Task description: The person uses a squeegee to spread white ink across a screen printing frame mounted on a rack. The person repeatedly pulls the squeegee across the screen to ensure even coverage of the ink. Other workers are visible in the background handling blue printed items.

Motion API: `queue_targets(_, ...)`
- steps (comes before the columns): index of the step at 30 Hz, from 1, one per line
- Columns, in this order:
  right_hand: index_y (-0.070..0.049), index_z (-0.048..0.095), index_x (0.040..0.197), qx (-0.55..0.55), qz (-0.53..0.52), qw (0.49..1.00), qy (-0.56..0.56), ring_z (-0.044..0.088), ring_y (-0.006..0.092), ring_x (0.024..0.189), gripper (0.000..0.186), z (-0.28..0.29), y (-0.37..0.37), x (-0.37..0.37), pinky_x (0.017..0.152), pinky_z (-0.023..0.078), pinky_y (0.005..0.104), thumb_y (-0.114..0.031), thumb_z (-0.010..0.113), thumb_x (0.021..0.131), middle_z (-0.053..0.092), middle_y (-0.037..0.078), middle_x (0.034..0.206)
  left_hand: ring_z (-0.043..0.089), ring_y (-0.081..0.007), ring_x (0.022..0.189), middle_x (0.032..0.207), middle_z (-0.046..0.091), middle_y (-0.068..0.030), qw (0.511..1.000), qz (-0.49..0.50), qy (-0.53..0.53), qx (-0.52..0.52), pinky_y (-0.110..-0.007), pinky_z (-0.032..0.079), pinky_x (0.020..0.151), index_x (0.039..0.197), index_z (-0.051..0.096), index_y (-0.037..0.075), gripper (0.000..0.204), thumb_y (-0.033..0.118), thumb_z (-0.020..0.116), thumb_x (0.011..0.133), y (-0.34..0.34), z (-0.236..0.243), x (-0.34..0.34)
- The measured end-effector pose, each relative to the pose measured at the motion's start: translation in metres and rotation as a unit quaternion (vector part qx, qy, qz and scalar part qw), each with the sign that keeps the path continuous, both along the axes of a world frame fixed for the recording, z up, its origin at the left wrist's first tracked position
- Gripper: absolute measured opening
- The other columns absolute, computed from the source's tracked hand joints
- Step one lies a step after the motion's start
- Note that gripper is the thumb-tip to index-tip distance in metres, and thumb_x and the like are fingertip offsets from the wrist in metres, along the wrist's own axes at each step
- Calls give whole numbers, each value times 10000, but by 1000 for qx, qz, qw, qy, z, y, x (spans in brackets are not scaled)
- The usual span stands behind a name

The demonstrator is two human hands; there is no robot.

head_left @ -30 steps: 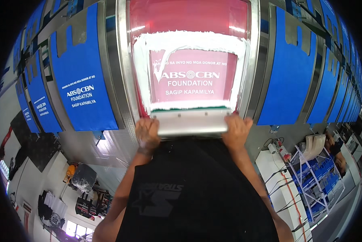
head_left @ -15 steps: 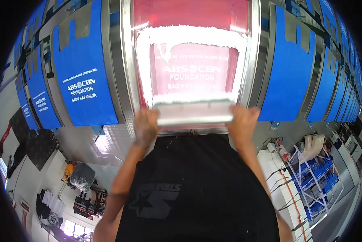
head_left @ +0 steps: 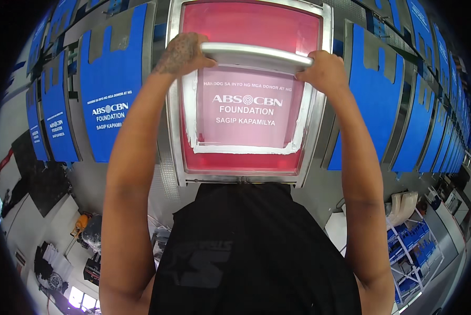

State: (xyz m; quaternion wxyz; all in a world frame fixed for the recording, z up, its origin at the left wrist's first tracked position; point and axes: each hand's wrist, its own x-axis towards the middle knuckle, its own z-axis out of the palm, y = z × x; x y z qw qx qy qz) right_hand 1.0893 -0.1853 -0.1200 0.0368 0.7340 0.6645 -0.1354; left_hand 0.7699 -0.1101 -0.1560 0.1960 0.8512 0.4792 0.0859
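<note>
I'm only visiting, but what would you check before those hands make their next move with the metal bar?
1. Left hand holding the metal bar at its left end: ok.
2. Right hand holding the bar's right end: ok.
3. Mesh free of leftover white paste: not ok; paste lines the design's sides and lower edge.
4. Hands clear of the design's lettering: ok; both are above it in the picture.
5. Paste beneath the bar: cannot tell; the bar hides it.

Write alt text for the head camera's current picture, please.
A person's left hand and right hand grip opposite ends of a metal squeegee across a red, metal-framed screen bearing white ink. Blue bags flank it on both sides.
</note>
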Motion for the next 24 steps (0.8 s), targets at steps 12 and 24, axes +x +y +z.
queue_targets(12,-33,702,1128,-11,14,999,39,681,353,1007,599,-1,29,23,923,511,398,-351,819,635,719,187,1036,646,-346,991,1020,677,-150,932,155,-191,266,-405,508,908,1125,632,16,570,312,874,702,-58,8,3)
queue_targets(24,-12,659,1175,37,268,960,67,649,381,1031,487,-13,51,-29,919,501,437,-281,737,777,690,219,1069,562,-154,700,707,590,-90,775,221,-294,-514,-346,444,641,758,647,-9,481,442,647,924,-394,-108,12)
